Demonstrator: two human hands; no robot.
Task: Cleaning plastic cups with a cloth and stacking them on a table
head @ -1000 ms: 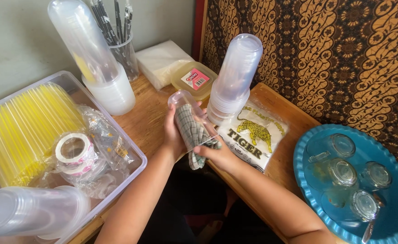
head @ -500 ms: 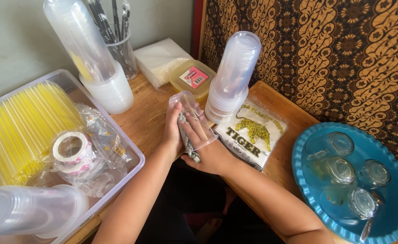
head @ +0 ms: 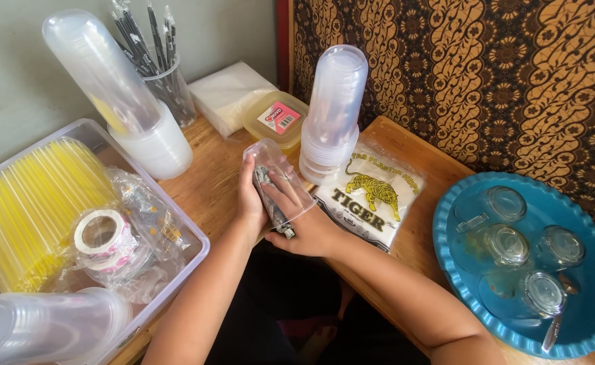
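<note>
Clear plastic cup [head: 275,181] gripped sideways by left hand [head: 249,201] over table edge — right hand [head: 302,226] pushed inside it, fingers closed on checked cloth [head: 271,203]. Thin wall could be crushed or cracked if cloth is forced; cup could be dropped off edge. Just right of hands: one inverted cup stack [head: 331,111], one printed bag [head: 372,198]. Far right: one blue tray [head: 456,270], four glasses counted. Left: two more stacks — one tape roll [head: 101,234].
</note>
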